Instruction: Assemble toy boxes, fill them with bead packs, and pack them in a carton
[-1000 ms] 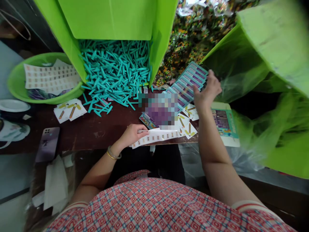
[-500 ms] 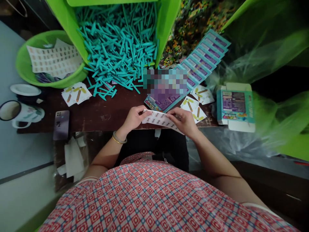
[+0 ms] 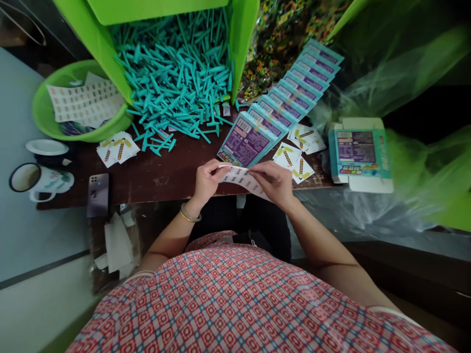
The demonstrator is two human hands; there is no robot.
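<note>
Both hands pinch the sticker sheet (image 3: 243, 179): left hand (image 3: 206, 180) anchors one end; right hand (image 3: 274, 182) fingers should peel slowly, avoiding tears.

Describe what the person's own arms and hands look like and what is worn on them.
Both forearms are bare. The left hand has two thin bangles at the wrist, one gold, one silvery. The right hand shows no ring, watch or bangle. Short sleeves with pale striped cuffs end the upper arms, part of a top in a red, white and blue square check.
</note>
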